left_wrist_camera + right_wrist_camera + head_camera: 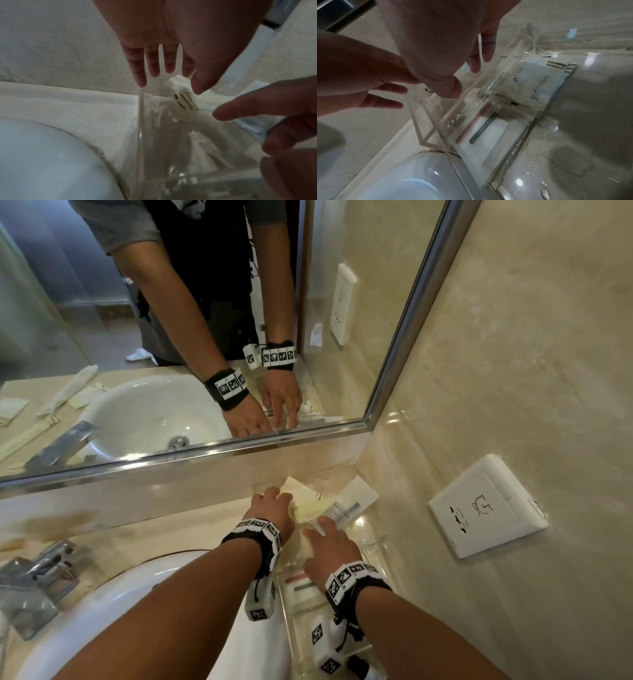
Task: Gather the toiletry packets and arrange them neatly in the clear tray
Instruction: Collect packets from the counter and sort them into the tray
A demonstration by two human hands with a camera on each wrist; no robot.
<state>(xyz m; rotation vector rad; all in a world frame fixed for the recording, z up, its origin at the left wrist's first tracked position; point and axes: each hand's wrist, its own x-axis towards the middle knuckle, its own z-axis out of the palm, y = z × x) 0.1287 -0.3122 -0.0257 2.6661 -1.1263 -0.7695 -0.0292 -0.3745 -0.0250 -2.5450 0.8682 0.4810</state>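
The clear tray (373, 542) stands on the counter between the basin and the right wall. Its far compartment holds cream packets (308, 505) and a white packet with grey print (352, 503). A white packet with a red stripe (301, 585) lies in the near compartment. My left hand (277, 498) hovers over the tray's far left side with straight fingers. My right hand (322, 525) reaches in beside it, fingers extended toward the packets. In the left wrist view the left hand (169, 86) spreads above a striped packet (186, 101). The right hand (464, 81) is open above the tray wall (436, 128).
A white basin (137, 611) sits to the left of the tray, with a chrome tap (34, 587) beyond it. A mirror (171, 337) runs along the back wall. A white socket plate (486, 508) is on the right wall. Water drops (544, 192) lie on the counter.
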